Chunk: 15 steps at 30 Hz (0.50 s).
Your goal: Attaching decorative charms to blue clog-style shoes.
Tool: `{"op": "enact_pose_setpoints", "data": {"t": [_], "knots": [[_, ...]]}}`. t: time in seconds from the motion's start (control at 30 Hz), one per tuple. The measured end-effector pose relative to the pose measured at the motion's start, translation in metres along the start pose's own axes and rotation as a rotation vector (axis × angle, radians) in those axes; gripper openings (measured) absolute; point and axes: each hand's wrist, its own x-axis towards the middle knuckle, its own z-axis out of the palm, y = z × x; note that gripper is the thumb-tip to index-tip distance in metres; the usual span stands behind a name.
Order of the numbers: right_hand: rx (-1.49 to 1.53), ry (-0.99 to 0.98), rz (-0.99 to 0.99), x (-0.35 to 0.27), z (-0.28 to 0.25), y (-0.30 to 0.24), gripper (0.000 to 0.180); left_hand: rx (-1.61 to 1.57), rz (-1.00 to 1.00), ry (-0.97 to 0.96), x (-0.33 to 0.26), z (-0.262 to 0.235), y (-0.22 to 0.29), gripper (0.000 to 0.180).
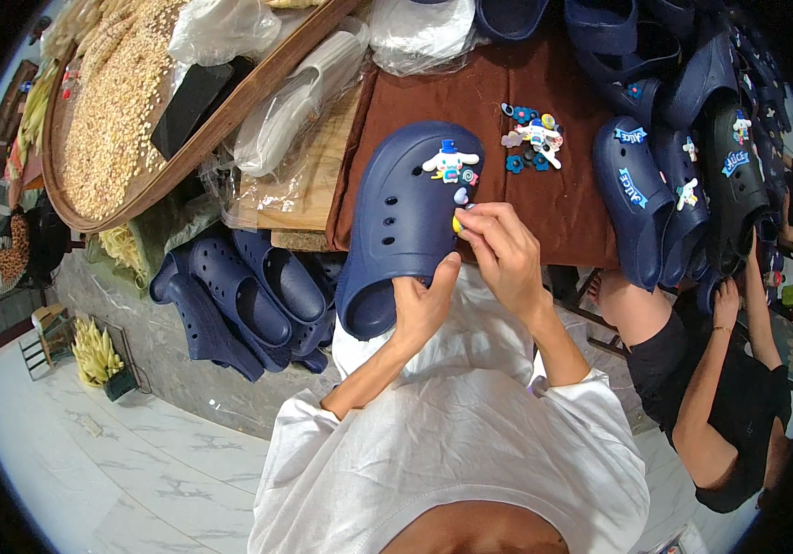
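A dark blue clog (373, 185) is in front of me, toe pointing away, with a row of open holes on its upper. My left hand (422, 309) grips it at the opening, some fingers hidden inside. White character charms with a blue hat (450, 164) sit near the toe, and a small pale charm (461, 196) lies below them. With thumb and fingertips, my right hand (505, 254) pinches a small yellow charm (457, 224) against the clog's right side. Beyond that hand, a pile of loose charms (535, 138) rests on the brown cloth (572, 203).
Several blue clogs (239, 291) lie at the left on a grey surface. Decorated clogs (635, 198) stand at the right, beside a person in black (729, 415). A wooden-rimmed tray (221, 129) of grains and a bagged white clog (299, 102) are at the upper left.
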Motion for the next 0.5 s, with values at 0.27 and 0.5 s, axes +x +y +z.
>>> {"op": "enact_pose_setpoints", "data": {"t": [0.27, 0.5], "knots": [[0.074, 0.086, 0.114, -0.001, 0.003, 0.002, 0.021, -0.109, -0.065, -0.050, 0.006, 0.001, 0.011, 0.026], [0.137, -0.025, 0.190, 0.021, -0.022, -0.004, 0.021, -0.237, -0.156, -0.069, 0.011, -0.006, 0.013, 0.034]]}}
